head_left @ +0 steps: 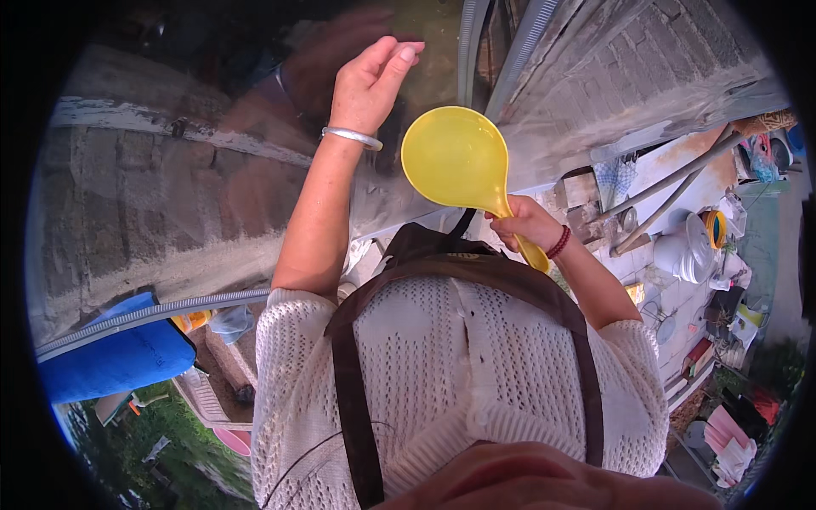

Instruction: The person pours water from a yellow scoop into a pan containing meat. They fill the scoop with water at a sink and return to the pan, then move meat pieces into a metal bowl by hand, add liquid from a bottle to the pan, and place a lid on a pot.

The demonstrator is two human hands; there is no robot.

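Note:
My right hand (528, 223) grips the handle of a yellow plastic water ladle (454, 156), whose round bowl lies up and to the left of that hand. The bowl looks empty. A red bead bracelet circles my right wrist. My left hand (376, 76), with a silver bangle at the wrist, is raised left of the ladle and apart from it. Its fingers are together with the thumb against them, and nothing shows in it. Behind it is a dark, shiny surface (255, 44) with a faint reflection of an arm. A dark apron (459, 268) hangs over my knitted top.
Ribbed grey edging (153, 313) runs at left, beside a blue padded item (127, 360). Brickwork (656, 70) rises at upper right. Long wooden poles (676, 172) lean at right, near a white lidded bucket (685, 248) and other household things on paved ground.

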